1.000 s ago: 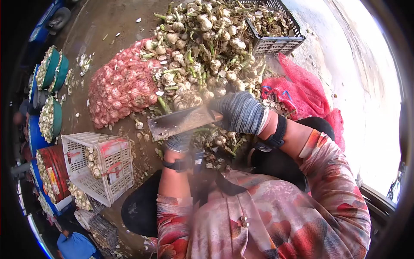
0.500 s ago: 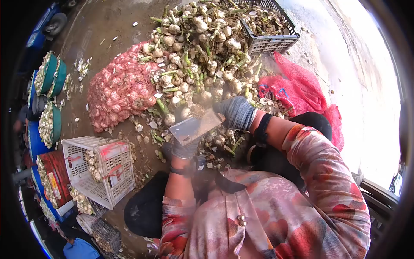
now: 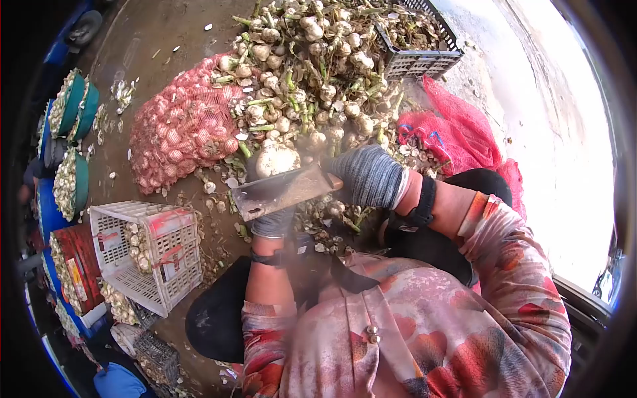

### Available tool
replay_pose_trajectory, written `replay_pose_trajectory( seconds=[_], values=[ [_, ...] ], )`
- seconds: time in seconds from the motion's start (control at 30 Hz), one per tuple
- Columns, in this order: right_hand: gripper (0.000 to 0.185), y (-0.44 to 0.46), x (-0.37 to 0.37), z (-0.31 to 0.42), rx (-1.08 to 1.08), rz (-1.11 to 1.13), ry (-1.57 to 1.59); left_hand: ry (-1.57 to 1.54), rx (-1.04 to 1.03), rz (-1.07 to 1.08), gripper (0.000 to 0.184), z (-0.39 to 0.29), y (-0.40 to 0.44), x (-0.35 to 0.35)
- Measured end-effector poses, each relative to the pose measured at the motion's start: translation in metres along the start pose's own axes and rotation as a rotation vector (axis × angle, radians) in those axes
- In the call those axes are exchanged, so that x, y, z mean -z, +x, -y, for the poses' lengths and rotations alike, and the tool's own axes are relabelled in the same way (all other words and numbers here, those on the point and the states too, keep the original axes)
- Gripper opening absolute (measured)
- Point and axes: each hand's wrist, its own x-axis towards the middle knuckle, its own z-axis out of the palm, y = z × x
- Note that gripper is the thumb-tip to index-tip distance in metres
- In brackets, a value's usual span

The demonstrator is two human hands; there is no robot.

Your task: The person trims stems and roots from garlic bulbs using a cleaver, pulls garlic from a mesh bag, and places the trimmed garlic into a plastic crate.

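Note:
My right hand (image 3: 368, 176), in a grey knit glove, is closed round the short wooden handle of a wide-bladed knife (image 3: 286, 192). The blade points left and lies across my left hand (image 3: 271, 224), which is gloved too and partly hidden beneath it. A large whitish garlic bulb (image 3: 277, 160) shows just past the blade's far edge, held by the left hand; most of those fingers are covered. Beyond both hands spreads a heap of garlic bulbs with stems (image 3: 325, 86). More bulbs and trimmings lie under the knife, close to my lap.
A full red mesh sack of garlic (image 3: 186, 126) lies left of the heap. A white plastic crate (image 3: 179, 259) is tipped on its side nearer me. At the far right stand a dark crate (image 3: 424, 63) and a crumpled red net (image 3: 458, 129). Green tubs (image 3: 81, 182) line the left.
The knife has shifted slightly left and tilted, and a garlic bulb now shows beyond its blade. My left hand has come up a little beneath it, still gloved and bent.

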Motion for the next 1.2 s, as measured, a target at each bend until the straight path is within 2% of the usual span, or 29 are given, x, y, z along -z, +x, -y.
replay_pose_trajectory(
  seconds=[0.07, 0.1, 0.2, 0.27, 0.3, 0.37, 0.4, 0.43, 0.47, 0.5, 0.53, 0.57, 0.6, 0.63, 0.67, 0.73, 0.77, 0.83, 0.87, 0.9, 0.93, 0.97, 1.0, 1.03, 1.07, 1.13, 1.17, 1.2],
  values=[
    [0.026, 0.002, -0.005, -0.003, -0.007, -0.001, 0.006, -0.015, -0.005, -0.006, 0.061, -0.009, 0.003, 0.0],
    [0.027, 0.004, -0.006, -0.002, -0.062, 0.031, -0.028, 0.143, -0.099, 0.065, 0.06, -0.015, 0.007, 0.002],
    [0.026, 0.009, -0.007, -0.013, -0.111, 0.133, -0.041, 0.072, -0.084, -0.016, 0.058, -0.043, 0.015, -0.002],
    [0.025, 0.014, -0.019, -0.031, -0.132, 0.116, -0.033, -0.072, 0.06, 0.129, 0.06, -0.057, 0.016, 0.0],
    [0.024, 0.016, -0.025, -0.032, -0.146, 0.101, -0.022, -0.066, 0.067, 0.129, 0.06, -0.055, 0.011, 0.002],
    [0.025, 0.021, -0.028, -0.038, -0.145, 0.112, -0.088, 0.024, 0.017, 0.075, 0.063, -0.046, 0.012, -0.002],
    [0.026, 0.021, -0.034, -0.04, -0.154, 0.137, -0.136, 0.068, 0.08, -0.022, 0.065, -0.049, 0.009, 0.004],
    [0.029, 0.028, -0.046, -0.071, -0.334, 0.183, -0.085, 0.105, 0.147, -0.117, 0.067, -0.053, 0.005, 0.009],
    [0.032, 0.032, -0.061, -0.119, -0.515, 0.224, -0.03, -0.04, 0.148, -0.196, 0.072, -0.075, 0.005, 0.031],
    [0.035, 0.019, -0.087, -0.159, -0.473, 0.211, -0.076, 0.367, -0.081, -0.282, 0.072, -0.069, 0.015, 0.058],
    [0.037, 0.027, -0.08, -0.158, -0.455, 0.128, -0.067, 0.305, -0.187, -0.544, 0.061, -0.061, 0.021, 0.086],
    [0.039, 0.036, -0.075, -0.156, -0.435, 0.047, -0.059, 0.019, 0.062, -0.644, 0.056, -0.053, 0.021, 0.125],
    [0.04, 0.032, -0.06, -0.124, -0.517, -0.118, 0.071, -0.278, 0.297, -0.697, 0.054, -0.041, 0.022, 0.167],
    [0.04, 0.038, -0.07, -0.135, -0.445, -0.129, 0.055, -0.623, 0.329, -0.819, 0.065, -0.026, 0.024, 0.198],
    [0.04, 0.043, -0.081, -0.145, -0.372, -0.139, 0.037, -0.794, 0.301, -0.892, 0.076, 0.0, 0.022, 0.231],
    [0.041, 0.052, -0.087, -0.153, -0.311, -0.147, 0.025, -0.948, 0.429, -1.205, 0.078, -0.001, 0.038, 0.218],
    [0.041, 0.055, -0.082, -0.148, -0.321, -0.144, 0.031, -0.858, 0.508, -1.053, 0.074, 0.045, 0.03, 0.205],
    [0.037, 0.049, -0.049, -0.099, -0.448, -0.147, 0.181, -0.661, 0.646, -0.771, 0.064, 0.09, 0.033, 0.154],
    [0.034, 0.046, -0.054, -0.098, -0.465, -0.163, 0.347, -0.533, 0.775, -0.729, 0.054, 0.105, 0.041, 0.114],
    [0.035, 0.043, -0.054, -0.092, -0.43, -0.169, 0.362, -0.413, 0.769, -0.482, 0.046, 0.159, 0.04, 0.085],
    [0.035, 0.041, -0.05, -0.082, -0.396, -0.177, 0.377, -0.255, 0.65, -0.392, 0.041, 0.214, 0.034, 0.041],
    [0.037, 0.038, -0.033, -0.066, -0.436, -0.128, 0.331, 0.007, 0.65, -0.067, 0.037, 0.203, 0.042, 0.028],
    [0.039, 0.039, -0.028, -0.06, -0.485, -0.041, 0.201, 0.082, 0.682, -0.005, 0.035, 0.21, 0.041, 0.009],
    [0.039, 0.038, -0.031, -0.061, -0.443, -0.033, 0.177, 0.157, 0.71, 0.059, 0.033, 0.215, 0.04, -0.01],
    [0.04, 0.037, -0.035, -0.064, -0.397, -0.024, 0.154, 0.393, 0.865, 0.071, 0.033, 0.155, 0.051, -0.013],
    [0.039, 0.04, -0.031, -0.058, -0.406, 0.076, 0.064, 0.195, 0.879, 0.024, 0.034, 0.195, 0.042, -0.014],
    [0.038, 0.041, -0.034, -0.062, -0.375, 0.086, 0.053, -0.158, 0.862, -0.039, 0.036, 0.209, 0.037, -0.015],
    [0.037, 0.04, -0.04, -0.067, -0.345, 0.094, 0.045, -0.153, 0.859, -0.03, 0.036, 0.191, 0.038, -0.014]
  ],
)
